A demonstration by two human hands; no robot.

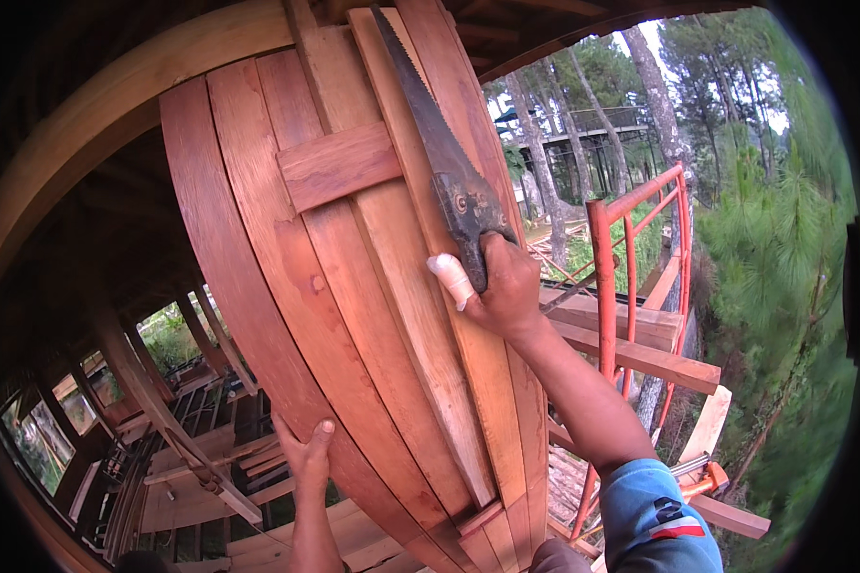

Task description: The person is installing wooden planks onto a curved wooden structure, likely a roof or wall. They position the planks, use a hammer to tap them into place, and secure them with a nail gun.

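A handsaw (435, 129) with a long dark toothed blade lies against the front of a tall wooden plank panel (258, 205), its tip pointing up. My right hand (506, 282) is closed round the saw's dark handle; its thumb wears a white bandage (451, 279). At the panel's lower left edge, my left hand (304, 454) grips the outer plank, thumb on the front face and some fingers hidden by the edge. A short crosspiece (339, 165) spans the panel left of the blade. Between the reddish boards runs a paler raised strip (420, 349).
Right of the panel stands an orange metal scaffold frame (604, 286) with timber beams (640, 353) across it. An orange-headed hammer (707, 477) lies near my right sleeve. A curved beam (76, 143) arches at upper left. Loose boards (201, 477) lie below; trees stand beyond.
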